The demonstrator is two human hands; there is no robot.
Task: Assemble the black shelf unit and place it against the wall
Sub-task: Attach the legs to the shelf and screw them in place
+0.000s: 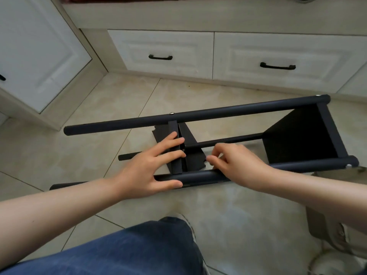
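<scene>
The black shelf unit (198,114), sideways at 12 o'clock, was braced at its middle shelf (194,158) by the flat left hand (151,171), the right hand (236,163) curled at its 3 o'clock (grasp unclear), fastening judged underway and hole alignment needed next.

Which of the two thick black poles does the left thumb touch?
The near pole, lower in the picture. The far pole, bearing a silver screw on top, is untouched.
</scene>
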